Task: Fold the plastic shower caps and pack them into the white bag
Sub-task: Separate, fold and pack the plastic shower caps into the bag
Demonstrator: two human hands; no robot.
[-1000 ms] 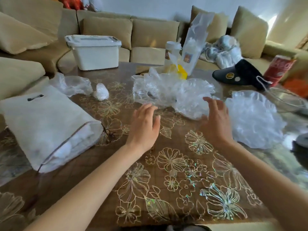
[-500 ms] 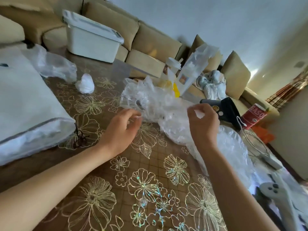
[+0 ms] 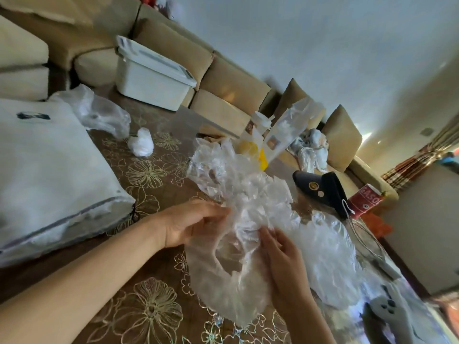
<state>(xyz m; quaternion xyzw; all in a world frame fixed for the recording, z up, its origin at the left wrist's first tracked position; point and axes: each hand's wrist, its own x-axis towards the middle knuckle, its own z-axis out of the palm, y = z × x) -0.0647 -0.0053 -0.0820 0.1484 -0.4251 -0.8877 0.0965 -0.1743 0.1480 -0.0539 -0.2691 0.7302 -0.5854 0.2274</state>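
A clear crinkled plastic shower cap (image 3: 231,281) hangs in front of me above the flowered table (image 3: 149,309). My left hand (image 3: 191,223) pinches its gathered edge on the left. My right hand (image 3: 280,249) holds the same edge from the right, fingers curled into the plastic. More crumpled caps (image 3: 223,175) lie in a heap just behind, and another spreads out at the right (image 3: 330,256). The white bag (image 3: 47,175) lies at the left with its zipped mouth toward me. A small folded cap (image 3: 141,145) sits beyond it.
A white lidded tub (image 3: 151,78) stands at the table's far edge before the beige sofa (image 3: 223,80). A loose clear plastic bag (image 3: 99,111), a packet with yellow items (image 3: 275,137), a black slipper (image 3: 325,192), a red carton (image 3: 365,203) and a game controller (image 3: 387,309) lie around.
Both hands took hold of one cap from the heap and lifted it toward me. The view tilted and swung left.
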